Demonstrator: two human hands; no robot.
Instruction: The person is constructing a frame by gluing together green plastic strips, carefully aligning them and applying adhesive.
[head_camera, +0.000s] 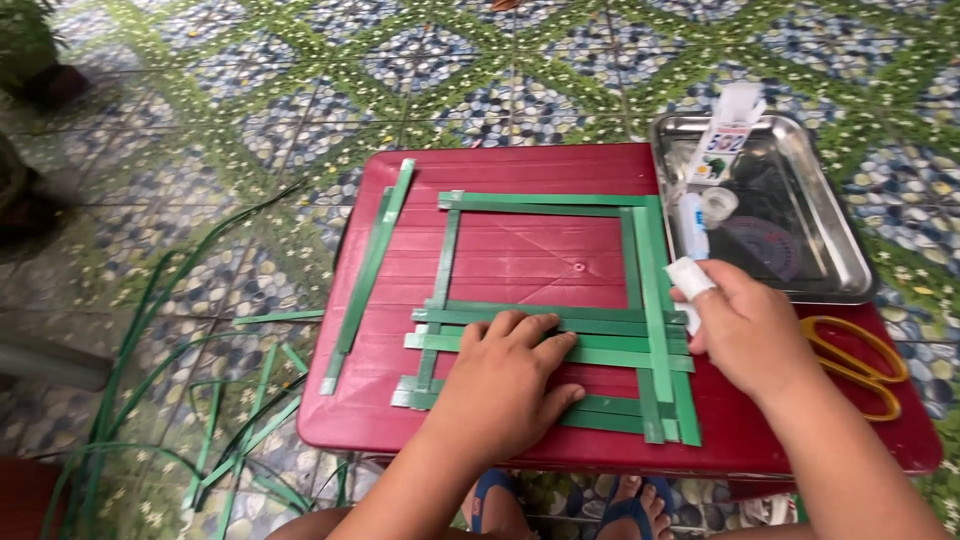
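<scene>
Two hands work near the front edge of the red counter (500, 170). The left hand (505, 385) presses flat, fingers spread, on the green strip frame (545, 205), hiding its lower bands. The right hand (745, 325) is clamped on a small white tube (690, 280) by the right edge. The frame's long strips run left to right; bare counter shows inside it.
</scene>
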